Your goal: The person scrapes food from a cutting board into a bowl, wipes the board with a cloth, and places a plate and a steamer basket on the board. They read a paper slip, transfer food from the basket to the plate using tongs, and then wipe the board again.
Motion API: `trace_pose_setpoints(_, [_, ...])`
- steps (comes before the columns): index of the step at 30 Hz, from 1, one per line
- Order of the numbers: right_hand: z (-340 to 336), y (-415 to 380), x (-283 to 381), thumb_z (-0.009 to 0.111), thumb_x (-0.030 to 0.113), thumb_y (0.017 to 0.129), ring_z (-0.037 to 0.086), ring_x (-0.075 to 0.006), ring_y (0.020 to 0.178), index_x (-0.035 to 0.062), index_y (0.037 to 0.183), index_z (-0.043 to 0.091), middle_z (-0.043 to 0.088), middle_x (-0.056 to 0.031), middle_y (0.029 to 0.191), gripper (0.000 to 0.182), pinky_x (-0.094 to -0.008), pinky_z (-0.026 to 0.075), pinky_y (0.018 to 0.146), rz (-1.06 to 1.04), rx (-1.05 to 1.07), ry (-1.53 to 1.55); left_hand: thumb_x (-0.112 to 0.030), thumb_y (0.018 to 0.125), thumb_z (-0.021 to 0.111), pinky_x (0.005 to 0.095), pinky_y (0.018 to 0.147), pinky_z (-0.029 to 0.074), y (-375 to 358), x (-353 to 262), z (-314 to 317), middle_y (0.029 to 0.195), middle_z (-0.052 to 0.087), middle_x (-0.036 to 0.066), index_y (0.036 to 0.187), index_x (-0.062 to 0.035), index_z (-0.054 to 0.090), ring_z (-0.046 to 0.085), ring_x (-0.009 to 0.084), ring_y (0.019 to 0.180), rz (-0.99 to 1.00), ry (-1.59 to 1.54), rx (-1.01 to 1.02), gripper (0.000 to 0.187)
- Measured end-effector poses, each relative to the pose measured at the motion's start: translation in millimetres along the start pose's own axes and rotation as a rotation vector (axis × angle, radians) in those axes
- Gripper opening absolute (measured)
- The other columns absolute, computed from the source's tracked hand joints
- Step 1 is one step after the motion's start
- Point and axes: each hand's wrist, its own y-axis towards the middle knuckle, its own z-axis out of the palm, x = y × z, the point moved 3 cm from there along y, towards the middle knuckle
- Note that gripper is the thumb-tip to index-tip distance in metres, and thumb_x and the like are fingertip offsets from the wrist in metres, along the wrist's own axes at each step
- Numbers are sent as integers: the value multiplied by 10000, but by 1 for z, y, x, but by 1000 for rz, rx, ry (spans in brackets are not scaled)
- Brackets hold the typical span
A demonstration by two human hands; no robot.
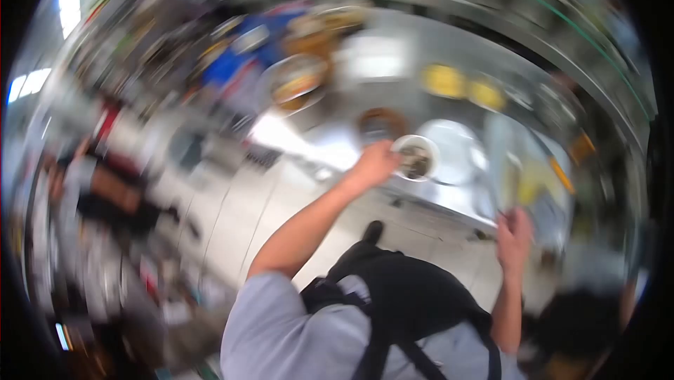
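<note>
A small white bowl [415,158] with dark, blurred contents is held by its left rim in my left hand [379,162], whose fingers are closed on it. Just right of the bowl lies a round white plate [451,152]. Behind it on the metal counter sits a brown round dish [381,125]. At the counter's right front edge, my right hand [514,234] is closed round something thin that is too smeared to name. A board [505,155] with yellow pieces beside it is near that hand.
Two yellow items [444,81] lie at the back of the metal counter [393,29]. A large bowl [296,82] with orange food stands at the left, near a blue package [256,39]. A person [105,190] is at the far left, over the tiled floor [232,204].
</note>
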Motion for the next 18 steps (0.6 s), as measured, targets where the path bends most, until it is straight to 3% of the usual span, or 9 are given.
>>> trace_pose_setpoints(2, [16, 14, -29, 617, 84, 952, 509, -110, 710, -6, 992, 556, 557, -25, 808, 116, -266, 435, 639, -63, 134, -68, -199, 913, 603, 379, 611, 547, -70, 20, -49, 769, 668, 147, 941, 40, 623, 685, 225, 643, -90, 30, -172, 242])
trace_pose_setpoints(5, [80, 22, -25, 624, 89, 946, 455, -73, 650, 39, 921, 535, 496, 16, 749, 105, -243, 382, 577, -149, 276, 109, -179, 916, 595, 368, 589, 552, -179, 110, -126, 764, 665, 153, 931, 41, 602, 694, 228, 648, -356, -75, -432, 220])
trace_pose_setpoints(7, [120, 24, -21, 622, 92, 945, 397, -47, 609, 77, 881, 518, 435, 48, 710, 123, -238, 322, 534, 55, 376, 210, -158, 912, 594, 419, 558, 547, -265, 175, -175, 751, 643, 192, 873, 46, 586, 672, 256, 601, -485, -92, -679, 208])
trace_pose_setpoints(8, [138, 21, -8, 619, 96, 941, 389, -37, 589, 94, 879, 528, 445, 53, 710, 111, -231, 306, 521, 61, 430, 225, -146, 918, 587, 402, 560, 555, -311, 210, -197, 738, 649, 176, 892, 46, 582, 663, 250, 584, -521, -142, -858, 193])
trace_pose_setpoints(11, [159, 10, 7, 620, 108, 935, 403, -64, 610, 74, 877, 530, 451, 43, 709, 113, -256, 332, 545, -52, 483, 197, -157, 921, 580, 405, 546, 561, -463, 251, -246, 744, 661, 194, 953, 62, 595, 683, 278, 602, -820, 46, -1188, 221])
trace_pose_setpoints(15, [226, -19, 35, 620, 114, 921, 418, -108, 638, 47, 862, 532, 450, 19, 702, 126, -293, 369, 588, -222, 481, 83, -228, 889, 568, 438, 650, 567, -672, 375, -321, 660, 684, 210, 774, 128, 655, 714, 335, 619, -951, 314, -1418, 384])
trace_pose_setpoints(16, [241, -32, 44, 620, 113, 916, 427, -122, 658, 30, 857, 531, 462, 4, 714, 134, -304, 384, 613, -199, 495, 56, -245, 892, 559, 436, 648, 565, -708, 393, -338, 640, 682, 208, 752, 118, 666, 713, 330, 607, -1056, 286, -1537, 403])
trace_pose_setpoints(17, [258, -47, 53, 619, 111, 910, 436, -135, 677, 13, 853, 529, 473, -11, 727, 144, -315, 399, 639, -175, 509, 28, -265, 891, 539, 435, 638, 561, -723, 357, -351, 642, 688, 205, 777, 112, 684, 710, 321, 596, -1065, -59, -1717, 420])
trace_pose_setpoints(18, [275, -60, 58, 619, 111, 910, 436, -135, 677, 13, 853, 529, 473, -11, 727, 144, -315, 399, 639, -181, 513, 29, -279, 891, 520, 426, 630, 565, -752, 354, -366, 654, 696, 202, 790, 102, 701, 714, 295, 589, -1066, 5, -1801, 434])
